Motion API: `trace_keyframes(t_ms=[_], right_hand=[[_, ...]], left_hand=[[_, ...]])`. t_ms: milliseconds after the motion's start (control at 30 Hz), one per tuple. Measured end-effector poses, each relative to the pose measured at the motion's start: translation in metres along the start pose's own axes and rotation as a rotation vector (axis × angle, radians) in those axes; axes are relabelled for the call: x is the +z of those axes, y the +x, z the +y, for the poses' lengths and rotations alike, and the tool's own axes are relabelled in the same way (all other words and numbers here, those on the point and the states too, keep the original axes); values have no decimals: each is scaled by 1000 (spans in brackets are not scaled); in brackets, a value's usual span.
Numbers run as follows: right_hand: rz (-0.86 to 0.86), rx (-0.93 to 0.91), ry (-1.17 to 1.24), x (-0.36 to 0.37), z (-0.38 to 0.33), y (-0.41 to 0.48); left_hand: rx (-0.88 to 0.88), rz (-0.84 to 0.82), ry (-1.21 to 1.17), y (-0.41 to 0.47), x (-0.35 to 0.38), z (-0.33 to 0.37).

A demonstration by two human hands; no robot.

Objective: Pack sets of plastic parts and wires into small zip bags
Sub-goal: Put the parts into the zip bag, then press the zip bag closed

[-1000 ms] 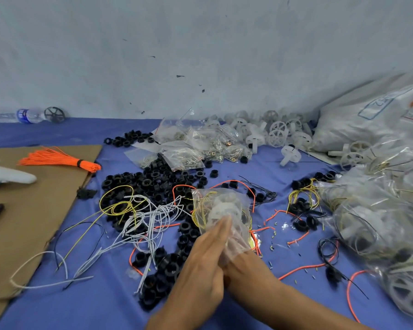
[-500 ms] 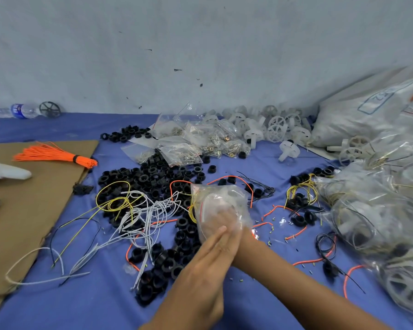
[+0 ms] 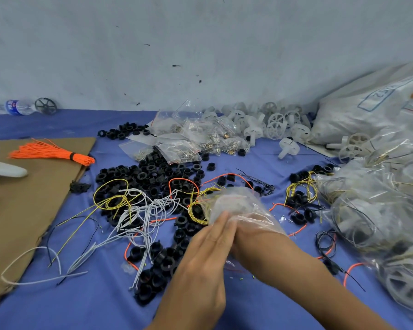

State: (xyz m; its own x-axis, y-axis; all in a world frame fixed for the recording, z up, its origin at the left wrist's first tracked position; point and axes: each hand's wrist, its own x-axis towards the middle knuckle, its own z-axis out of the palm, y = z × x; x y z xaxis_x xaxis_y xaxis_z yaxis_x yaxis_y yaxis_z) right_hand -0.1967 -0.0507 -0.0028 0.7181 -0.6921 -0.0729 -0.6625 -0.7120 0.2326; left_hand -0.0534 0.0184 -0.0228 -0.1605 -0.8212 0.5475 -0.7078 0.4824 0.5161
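Hands meet toward front edge of blue sheet (image 3: 81, 306). Left hand (image 3: 200, 265) flat, fingers straight, pressed on zip bag (image 3: 234, 203). Right hand (image 3: 253, 239) under bag, plastic draped over it; fingers hidden, grip cannot tell. Filled bags (image 3: 379, 198) heaped at right edge; black rings (image 3: 148, 177) centre; white wires (image 3: 141, 215) left of bag.

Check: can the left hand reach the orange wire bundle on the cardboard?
Probably yes: left hand lies flat on the zip bag, gripping nothing; only low loose wires lie toward the orange wire bundle.
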Motion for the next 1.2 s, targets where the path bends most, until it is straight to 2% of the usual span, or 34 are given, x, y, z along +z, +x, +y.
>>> trace_keyframes(t_ms=[67,133,233,300,367,500,667,733,867,933,1033,1133,1200], right_hand=[[-48,-101,-6,-9,-2,-17],[-94,-81,26,-17,-5,-33],[25,-85,102,-17,-1,-64],[134,-30,179,-11,0,-85],[207,20,154,-2,2,-99],[234,207,135,17,16,-112],[312,142,104,4,31,-100],[358,115,193,-24,51,-94],[498,128,535,-92,96,-82],[520,127,608,-116,113,-70],[354,88,682,-137,132,-42],[-87,-4,710,-124,140,-10],[-362,40,541,-106,135,7]], left_hand=[[19,-6,17,1,-4,6],[16,-21,23,2,-9,7],[47,12,77,-8,-10,8],[69,11,102,-22,-6,8],[123,-14,182,-34,-3,1],[220,-80,359,-35,-11,-19],[274,-85,382,-2,-32,-25],[266,-54,327,23,-50,-20],[179,30,212,78,-91,1],[167,42,187,106,-107,9],[94,-1,122,144,-116,10],[19,-161,122,162,-103,2],[0,-276,181,156,-89,-6]])
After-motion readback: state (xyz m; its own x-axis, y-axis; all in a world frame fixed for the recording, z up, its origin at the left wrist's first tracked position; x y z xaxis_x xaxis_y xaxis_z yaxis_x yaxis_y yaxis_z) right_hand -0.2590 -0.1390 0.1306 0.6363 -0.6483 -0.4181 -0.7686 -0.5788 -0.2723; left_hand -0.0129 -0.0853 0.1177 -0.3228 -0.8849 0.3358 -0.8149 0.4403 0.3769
